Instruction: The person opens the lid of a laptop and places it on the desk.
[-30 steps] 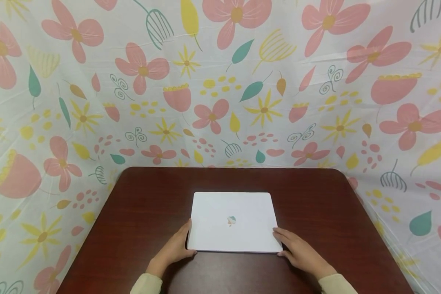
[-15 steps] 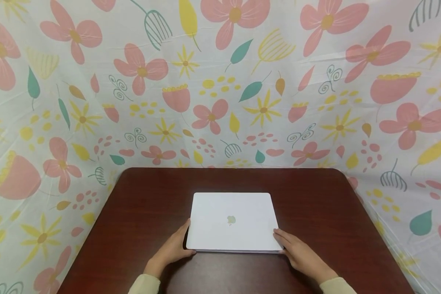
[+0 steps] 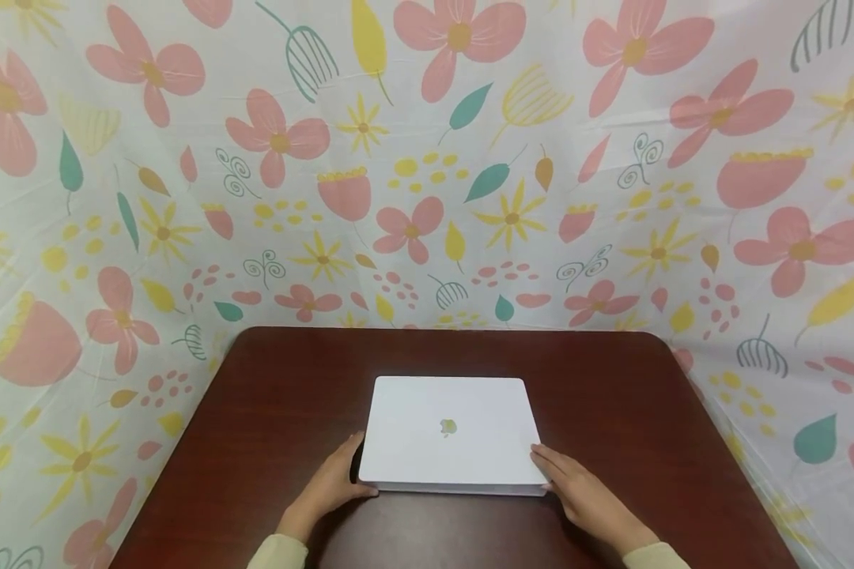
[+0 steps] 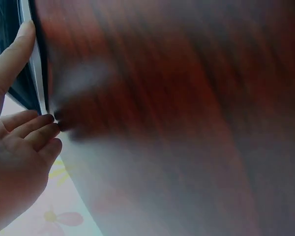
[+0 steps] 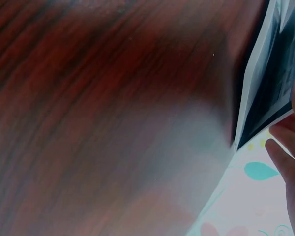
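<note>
the silver macbook (image 3: 413, 442) lies in the lower middle of the head view, its base (image 5: 245, 98) resting on the dark wood-grain surface (image 3: 270, 411) and its lid (image 3: 494, 458) tilted up slightly, leaving a narrow gap along the front. the step in hand looks to be opening the lid, barely started. the right hand (image 3: 587, 498), at lower right, is clamped on the lid's near right corner, thumb and fingers together on it. the left hand (image 3: 330, 482), at lower left, is spread, thumb apart from the loose fingers, touching the side near the front corner. the next move likely calls for swinging the lid up and back evenly while the base is steadied against sliding.
</note>
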{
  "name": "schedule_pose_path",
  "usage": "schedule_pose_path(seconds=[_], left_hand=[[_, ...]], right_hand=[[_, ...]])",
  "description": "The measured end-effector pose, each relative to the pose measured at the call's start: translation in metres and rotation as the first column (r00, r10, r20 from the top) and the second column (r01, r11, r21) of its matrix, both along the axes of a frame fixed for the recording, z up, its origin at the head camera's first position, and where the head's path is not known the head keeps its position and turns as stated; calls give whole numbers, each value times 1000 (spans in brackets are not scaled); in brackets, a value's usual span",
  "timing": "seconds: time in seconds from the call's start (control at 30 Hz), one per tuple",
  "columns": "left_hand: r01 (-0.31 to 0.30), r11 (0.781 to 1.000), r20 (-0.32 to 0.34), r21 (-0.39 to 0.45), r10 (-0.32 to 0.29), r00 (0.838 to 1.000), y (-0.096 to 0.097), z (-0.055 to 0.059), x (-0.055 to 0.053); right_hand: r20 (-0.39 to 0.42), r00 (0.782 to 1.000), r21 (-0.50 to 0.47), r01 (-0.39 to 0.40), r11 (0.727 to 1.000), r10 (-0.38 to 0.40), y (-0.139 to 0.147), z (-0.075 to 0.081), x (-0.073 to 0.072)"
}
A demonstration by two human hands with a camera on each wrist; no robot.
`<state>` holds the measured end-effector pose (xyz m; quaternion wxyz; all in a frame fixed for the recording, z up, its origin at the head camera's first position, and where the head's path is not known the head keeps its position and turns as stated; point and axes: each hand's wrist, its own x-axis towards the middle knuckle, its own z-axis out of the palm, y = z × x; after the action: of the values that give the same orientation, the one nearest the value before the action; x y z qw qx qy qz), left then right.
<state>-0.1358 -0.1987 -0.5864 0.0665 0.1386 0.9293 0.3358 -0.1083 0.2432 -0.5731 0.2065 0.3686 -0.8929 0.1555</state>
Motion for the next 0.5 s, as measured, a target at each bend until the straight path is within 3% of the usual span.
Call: schedule_pose_path(seconds=[0.33, 0.5], left_hand=[[93, 995, -69, 44, -90, 994, -9, -4, 2], [114, 993, -79, 23, -112, 991, -9, -6, 1]], right_hand=[[3, 1000, 2, -2, 1000, 2, 0, 4, 0], [12, 1000, 17, 8, 1000, -8, 1, 6, -1]])
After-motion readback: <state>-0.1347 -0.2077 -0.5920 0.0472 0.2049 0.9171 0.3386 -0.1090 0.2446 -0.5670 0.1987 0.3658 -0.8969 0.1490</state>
